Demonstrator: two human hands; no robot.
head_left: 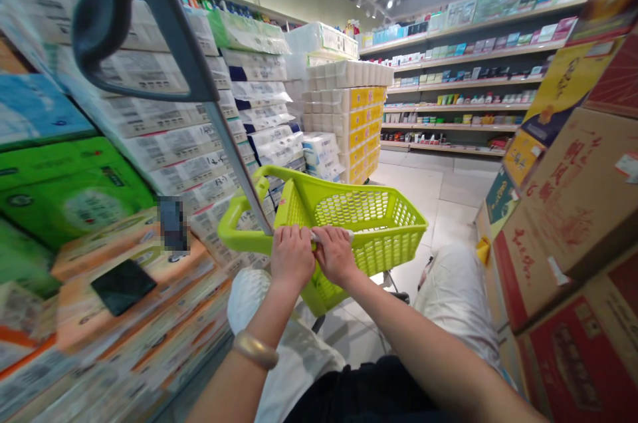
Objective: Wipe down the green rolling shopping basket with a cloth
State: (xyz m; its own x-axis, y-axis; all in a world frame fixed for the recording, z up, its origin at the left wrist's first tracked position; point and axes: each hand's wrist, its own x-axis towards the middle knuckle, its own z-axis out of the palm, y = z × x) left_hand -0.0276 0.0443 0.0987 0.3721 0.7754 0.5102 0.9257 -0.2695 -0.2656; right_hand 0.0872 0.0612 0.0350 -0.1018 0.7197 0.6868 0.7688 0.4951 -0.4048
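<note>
Bare forearms reach forward low, a gold-coloured bangle (pixel 255 350) on the left one. Out at their ends, the left hand (pixel 293 255) has its fingers curled over the near side of a lime-green basket (pixel 369 247), and the right hand (pixel 335 253), just beside it, is closed round a slim white piece (pixel 351 235) – whether that belongs to the basket, I can't tell from where I stand. The basket sits over the pale floor tiles (pixel 441 210), ahead of the white trouser legs (pixel 453 303).

What worries me is the metal pole (pixel 236 157), slanting up to a dark grey grip (pixel 184 37) in front of the stacked white packs (pixel 164 124): one hard tug at the basket could swing it into them. With both hands bunched on one side, an uneven pull might also twist the basket or pinch a finger.

On the peach packs (pixel 74 310) at the left lies a flat black slab (pixel 123 286) near the edge – a stray elbow could send it sliding off. Cartons (pixel 573 190) crowd the right leg, so a sudden turn that way might jar them.
</note>
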